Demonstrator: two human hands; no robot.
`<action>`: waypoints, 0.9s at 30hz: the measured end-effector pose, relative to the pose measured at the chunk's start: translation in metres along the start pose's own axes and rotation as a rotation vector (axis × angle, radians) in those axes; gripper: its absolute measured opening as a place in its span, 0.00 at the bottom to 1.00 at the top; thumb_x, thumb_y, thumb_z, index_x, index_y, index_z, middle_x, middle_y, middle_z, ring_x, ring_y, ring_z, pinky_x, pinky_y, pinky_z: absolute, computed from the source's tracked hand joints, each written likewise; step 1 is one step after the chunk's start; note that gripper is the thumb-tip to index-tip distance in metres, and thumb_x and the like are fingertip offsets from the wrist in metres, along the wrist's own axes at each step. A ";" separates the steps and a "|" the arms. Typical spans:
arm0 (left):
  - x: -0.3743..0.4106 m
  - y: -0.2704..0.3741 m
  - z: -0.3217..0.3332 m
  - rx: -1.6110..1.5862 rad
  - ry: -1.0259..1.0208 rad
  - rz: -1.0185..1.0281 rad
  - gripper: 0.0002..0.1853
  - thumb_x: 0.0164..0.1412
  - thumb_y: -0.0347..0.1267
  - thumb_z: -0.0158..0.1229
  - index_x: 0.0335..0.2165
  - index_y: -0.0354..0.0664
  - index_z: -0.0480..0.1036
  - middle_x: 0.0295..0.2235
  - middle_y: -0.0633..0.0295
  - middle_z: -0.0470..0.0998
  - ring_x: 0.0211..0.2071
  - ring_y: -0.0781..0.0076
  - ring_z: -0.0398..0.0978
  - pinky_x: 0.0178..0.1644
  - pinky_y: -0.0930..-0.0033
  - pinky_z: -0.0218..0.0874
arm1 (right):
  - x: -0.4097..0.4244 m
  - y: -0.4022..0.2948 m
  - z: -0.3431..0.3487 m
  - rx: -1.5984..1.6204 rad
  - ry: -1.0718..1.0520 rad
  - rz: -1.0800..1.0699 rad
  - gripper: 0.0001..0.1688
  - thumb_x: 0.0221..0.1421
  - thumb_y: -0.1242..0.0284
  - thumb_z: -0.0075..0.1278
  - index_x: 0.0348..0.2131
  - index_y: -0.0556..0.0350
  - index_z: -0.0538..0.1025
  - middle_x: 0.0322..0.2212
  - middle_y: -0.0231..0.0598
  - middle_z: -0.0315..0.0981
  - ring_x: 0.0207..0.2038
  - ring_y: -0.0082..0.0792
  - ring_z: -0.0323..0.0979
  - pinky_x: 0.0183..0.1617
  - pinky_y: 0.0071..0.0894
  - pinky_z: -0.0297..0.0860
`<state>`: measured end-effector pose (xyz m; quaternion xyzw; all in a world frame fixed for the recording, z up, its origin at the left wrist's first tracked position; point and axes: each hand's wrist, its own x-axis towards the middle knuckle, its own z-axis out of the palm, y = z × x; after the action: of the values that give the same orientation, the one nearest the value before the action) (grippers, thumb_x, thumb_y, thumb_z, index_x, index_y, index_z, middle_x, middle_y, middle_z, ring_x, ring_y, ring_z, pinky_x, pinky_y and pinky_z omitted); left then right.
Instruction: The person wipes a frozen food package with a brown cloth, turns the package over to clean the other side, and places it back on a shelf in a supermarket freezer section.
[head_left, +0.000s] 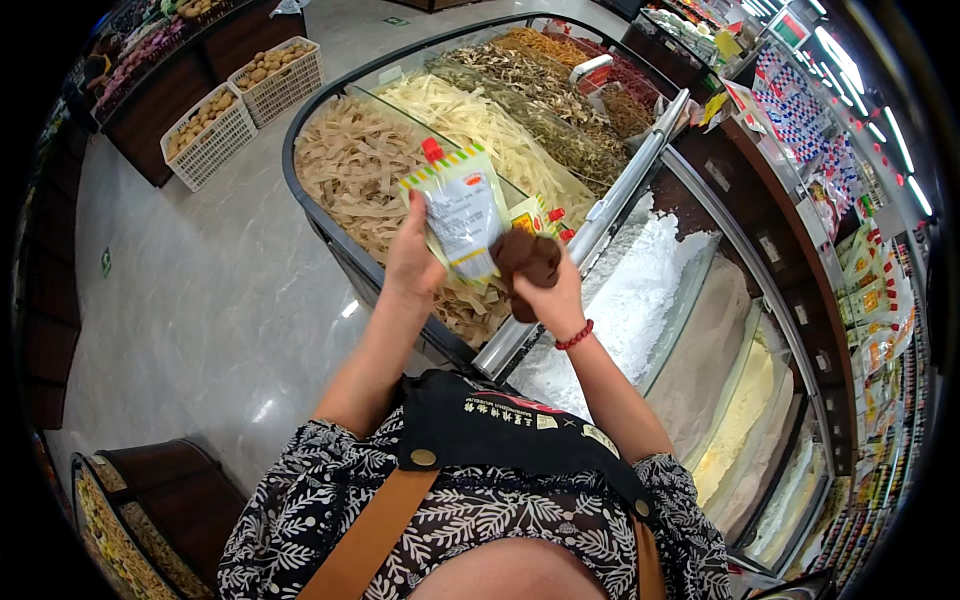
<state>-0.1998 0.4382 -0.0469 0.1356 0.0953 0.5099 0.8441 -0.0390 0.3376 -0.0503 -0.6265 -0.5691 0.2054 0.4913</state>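
A spouted plastic pouch (459, 210) with a red cap and green-yellow striped edges is gripped along its left side by my left hand (411, 259). Its printed face is turned up towards me. My right hand (551, 292) holds a bunched brown cloth (525, 259) against the pouch's lower right side. Just behind the cloth show more pouches (527, 216) with red caps; whether my right hand also grips them is hidden. Both hands are above a bin of flat, brownish dried strips (352, 165), close to the metal rail (592, 225) of the display.
Pale dried strips (457, 105) and dried mushrooms (532, 79) fill neighbouring compartments. Right of the rail are white powder (634, 292) and other flour-like bins (697, 345) between glass dividers. Similar pouches (866, 300) line a right-hand shelf. Two potato crates (214, 154) stand on the floor.
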 end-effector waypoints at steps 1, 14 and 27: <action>0.002 0.003 0.005 0.017 0.011 0.005 0.23 0.64 0.43 0.36 0.51 0.38 0.57 0.48 0.55 0.66 0.49 0.60 0.66 0.53 0.55 0.58 | -0.008 0.005 -0.003 -0.051 -0.065 0.034 0.30 0.34 0.72 0.59 0.40 0.64 0.67 0.34 0.45 0.72 0.39 0.36 0.71 0.44 0.28 0.65; 0.007 -0.052 0.038 -0.086 -0.316 -0.193 0.15 0.62 0.38 0.38 0.36 0.38 0.67 0.34 0.59 0.71 0.35 0.68 0.69 0.42 0.68 0.60 | 0.023 -0.056 -0.019 -0.207 0.134 -0.502 0.29 0.32 0.80 0.56 0.40 0.62 0.66 0.38 0.50 0.64 0.40 0.48 0.66 0.43 0.35 0.65; -0.029 -0.155 0.082 0.140 -0.330 -0.438 0.23 0.61 0.35 0.38 0.52 0.34 0.57 0.49 0.54 0.66 0.49 0.59 0.65 0.54 0.57 0.53 | -0.083 0.005 -0.171 0.005 0.369 0.115 0.22 0.38 0.76 0.57 0.37 0.62 0.70 0.33 0.42 0.71 0.35 0.29 0.71 0.37 0.26 0.67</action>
<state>-0.0599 0.3328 -0.0195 0.2508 0.0185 0.2787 0.9269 0.0812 0.1970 -0.0052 -0.6839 -0.4321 0.1165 0.5762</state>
